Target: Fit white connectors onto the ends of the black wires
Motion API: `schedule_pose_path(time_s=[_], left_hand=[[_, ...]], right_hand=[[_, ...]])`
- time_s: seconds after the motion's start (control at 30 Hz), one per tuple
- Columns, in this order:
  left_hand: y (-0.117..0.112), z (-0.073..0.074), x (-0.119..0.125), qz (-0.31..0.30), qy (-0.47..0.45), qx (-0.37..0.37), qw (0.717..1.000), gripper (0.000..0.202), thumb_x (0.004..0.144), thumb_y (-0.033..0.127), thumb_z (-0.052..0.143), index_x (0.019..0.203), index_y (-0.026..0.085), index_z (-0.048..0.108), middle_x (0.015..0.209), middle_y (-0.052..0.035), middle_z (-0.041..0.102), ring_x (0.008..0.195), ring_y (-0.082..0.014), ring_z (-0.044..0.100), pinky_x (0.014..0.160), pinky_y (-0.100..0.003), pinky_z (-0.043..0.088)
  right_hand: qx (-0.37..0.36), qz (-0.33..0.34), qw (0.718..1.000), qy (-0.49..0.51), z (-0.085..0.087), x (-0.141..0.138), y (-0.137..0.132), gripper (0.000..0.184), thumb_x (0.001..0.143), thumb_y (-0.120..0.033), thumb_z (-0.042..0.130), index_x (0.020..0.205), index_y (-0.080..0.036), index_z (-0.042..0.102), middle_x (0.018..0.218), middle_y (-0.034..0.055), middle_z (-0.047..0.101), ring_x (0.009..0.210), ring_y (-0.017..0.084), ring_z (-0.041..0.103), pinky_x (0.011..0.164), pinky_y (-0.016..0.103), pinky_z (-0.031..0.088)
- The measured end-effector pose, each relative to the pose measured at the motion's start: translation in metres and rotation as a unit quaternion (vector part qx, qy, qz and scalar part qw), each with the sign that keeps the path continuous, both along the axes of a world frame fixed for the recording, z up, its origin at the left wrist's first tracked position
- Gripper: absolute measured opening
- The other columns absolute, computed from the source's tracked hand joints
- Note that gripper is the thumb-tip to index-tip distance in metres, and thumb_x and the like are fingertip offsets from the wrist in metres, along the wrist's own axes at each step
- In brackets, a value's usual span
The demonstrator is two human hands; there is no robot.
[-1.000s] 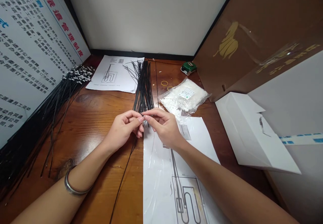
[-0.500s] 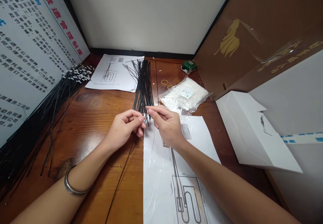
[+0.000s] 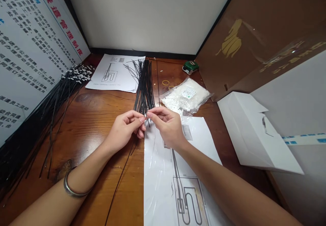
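My left hand (image 3: 124,128) and my right hand (image 3: 166,126) meet fingertip to fingertip above the wooden table (image 3: 96,117). Both are pinched on the near end of one thin black wire (image 3: 119,182), which trails back toward me across the wood. A tiny white piece seems to sit between the fingertips, too small to make out. Just beyond the hands lies a bundle of black wires (image 3: 144,83). A clear bag of small white parts (image 3: 185,97) rests to the right of it.
A drawing sheet under clear film (image 3: 175,171) lies below my right arm; another sheet (image 3: 115,73) is at the back. Wires with white tips (image 3: 51,104) are heaped along the left board. A white paper bag (image 3: 252,134), brown carton (image 3: 254,39) and green object (image 3: 190,67) stand right.
My right fingertips drew slightly away from the left hand, then closed back against it. The trailing wire shifted a little on the table.
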State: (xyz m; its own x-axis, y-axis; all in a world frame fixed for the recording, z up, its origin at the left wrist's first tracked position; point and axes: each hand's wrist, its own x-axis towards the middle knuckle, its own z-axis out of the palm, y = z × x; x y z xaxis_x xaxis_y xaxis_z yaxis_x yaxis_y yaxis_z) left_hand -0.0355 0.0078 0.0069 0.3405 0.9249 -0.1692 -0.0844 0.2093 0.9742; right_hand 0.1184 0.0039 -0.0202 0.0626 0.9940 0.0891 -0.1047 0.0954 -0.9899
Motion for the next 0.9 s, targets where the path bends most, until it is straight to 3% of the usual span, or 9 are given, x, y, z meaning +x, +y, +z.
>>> schedule_pose_path(time_s=[0.13,0.3,0.53,0.9], left_hand=[[-0.0002,0.0009,0.0013,0.002,-0.007,0.008,1.0,0.022,0.076,0.035,0.069,0.076,0.014,0.06,0.062,0.0006,0.063,0.047,-0.0093,0.057,0.048,-0.022,0.046],[-0.002,0.0022,0.0029,0.014,0.011,0.018,1.0,0.021,0.076,0.034,0.068,0.074,0.014,0.06,0.067,-0.0017,0.067,0.047,-0.0083,0.055,0.049,-0.022,0.046],[-0.0012,0.0012,0.0017,0.015,0.009,0.019,1.0,0.02,0.078,0.032,0.067,0.074,0.014,0.061,0.07,-0.0032,0.069,0.048,-0.009,0.056,0.05,-0.022,0.046],[-0.001,-0.0018,0.0022,0.033,-0.017,0.01,0.999,0.022,0.077,0.033,0.069,0.079,0.013,0.061,0.075,-0.0045,0.072,0.048,-0.0091,0.058,0.048,-0.022,0.048]], right_hand=[[-0.005,0.011,1.0,-0.005,0.0014,0.0004,-0.0009,0.018,0.076,-0.033,0.071,0.087,-0.018,0.07,0.061,-0.0019,0.06,0.045,0.007,0.041,0.04,0.023,0.031],[0.012,0.015,1.0,0.005,0.003,-0.0001,0.0002,0.015,0.075,-0.029,0.071,0.087,-0.02,0.072,0.083,0.004,0.071,0.066,0.013,0.062,0.058,0.028,0.049],[0.082,0.009,0.996,-0.044,0.0021,0.0008,0.0022,0.009,0.077,-0.024,0.068,0.081,-0.023,0.075,0.085,0.0045,0.068,0.076,0.015,0.06,0.061,0.029,0.048],[0.025,0.039,0.999,-0.019,0.0034,0.0008,0.001,0.012,0.077,-0.028,0.067,0.083,-0.019,0.074,0.083,0.004,0.068,0.057,0.01,0.057,0.047,0.024,0.043]])
